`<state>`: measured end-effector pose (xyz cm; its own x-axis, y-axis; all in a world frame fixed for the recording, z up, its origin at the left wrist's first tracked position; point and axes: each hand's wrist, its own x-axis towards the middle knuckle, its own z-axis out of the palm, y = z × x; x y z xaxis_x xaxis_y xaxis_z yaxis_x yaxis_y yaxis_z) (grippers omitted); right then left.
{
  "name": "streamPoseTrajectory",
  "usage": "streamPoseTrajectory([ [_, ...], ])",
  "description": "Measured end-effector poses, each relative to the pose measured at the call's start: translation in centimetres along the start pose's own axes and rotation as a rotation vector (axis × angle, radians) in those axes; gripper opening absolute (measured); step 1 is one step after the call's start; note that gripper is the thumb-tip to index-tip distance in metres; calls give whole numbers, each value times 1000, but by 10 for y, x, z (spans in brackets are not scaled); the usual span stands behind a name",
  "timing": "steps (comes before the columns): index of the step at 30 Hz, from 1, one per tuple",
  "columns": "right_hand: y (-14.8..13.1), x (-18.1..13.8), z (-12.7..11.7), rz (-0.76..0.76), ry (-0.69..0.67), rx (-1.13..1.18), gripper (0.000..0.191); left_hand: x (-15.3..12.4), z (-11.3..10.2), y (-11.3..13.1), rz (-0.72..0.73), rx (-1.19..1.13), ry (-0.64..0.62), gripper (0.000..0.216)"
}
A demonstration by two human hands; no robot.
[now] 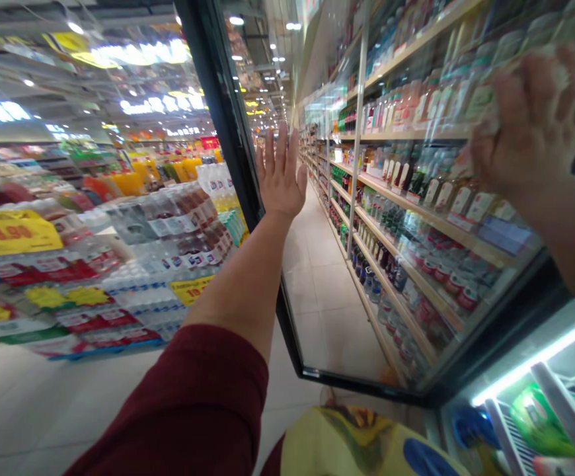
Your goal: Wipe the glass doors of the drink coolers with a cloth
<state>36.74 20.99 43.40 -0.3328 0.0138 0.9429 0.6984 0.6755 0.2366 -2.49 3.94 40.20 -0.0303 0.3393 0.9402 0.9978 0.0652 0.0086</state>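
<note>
My left hand [281, 175] lies flat with its fingers stretched, at the dark-framed edge of an open glass door [317, 344]. Its palm faces the pane, and a maroon sleeve [198, 390] covers the upper arm. Higher up on the right, my right hand [535, 125] is against or close to the same glass, blurred by motion. Its fingers are bent. Something pale and crumpled-looking shows at the thumb and between the fingers, too blurred to name.
Shelves of bottles [431, 198] appear in the glass. A lit refrigerated cabinet [530, 383] with a green package [535, 416] stands at lower right. Stacked bottle packs [168, 225] with yellow price signs [14, 231] fill the left. Pale yellow printed fabric [312, 439] is directly below me.
</note>
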Motion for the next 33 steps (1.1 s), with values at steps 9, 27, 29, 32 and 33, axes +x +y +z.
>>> streamPoseTrajectory([
  [9,-81,49,17,-260,-83,50,74,0,-5,4,-6,17,-3,68],
  [27,-149,84,22,-63,-63,143,77,0,2,-7,26,16,22,76],
  [29,-161,79,28,-240,-172,216,72,0,3,-8,18,-19,18,76],
  [32,-162,81,31,-500,-265,259,66,0,2,-7,30,-31,38,75],
  [33,-157,84,30,-471,-226,252,67,0,2,-7,39,-21,50,76],
])
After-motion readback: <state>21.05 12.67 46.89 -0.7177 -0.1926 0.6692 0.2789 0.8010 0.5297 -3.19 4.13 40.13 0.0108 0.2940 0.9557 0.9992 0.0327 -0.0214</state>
